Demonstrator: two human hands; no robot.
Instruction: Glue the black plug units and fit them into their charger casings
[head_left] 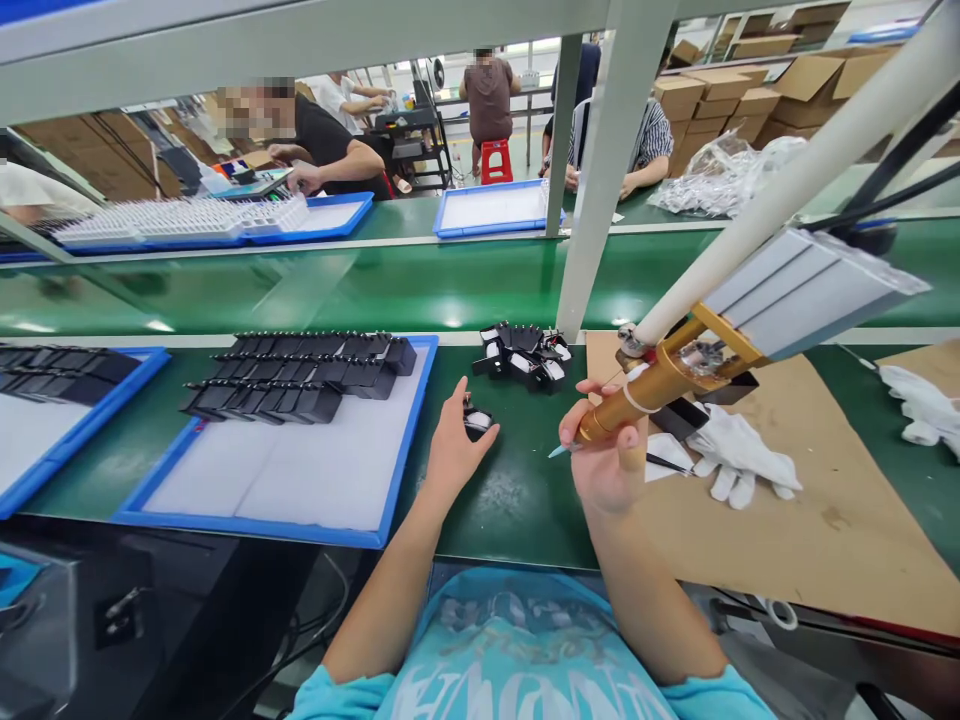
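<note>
My left hand [453,440] is closed round a small black housing [478,422] with a white face, low over the green bench. In my right hand [609,465] is a gold dispensing gun [626,405], its pale blue nozzle tip pointing down and left, apart from the housing. Just beyond my hands lies a loose pile of similar black-and-white housings [523,355]. To the left, a blue-rimmed tray [405,440] with a white lining carries rows of black housings [300,372]. The undersides of the fingers of my left hand are partly hidden.
A second blue tray [82,435] stands at far left. White gloves [739,455] and black tweezers [667,463] lie on brown cardboard [817,540] at right. A metal post [611,160] rises behind the pile. Several people work beyond the green divider [360,285].
</note>
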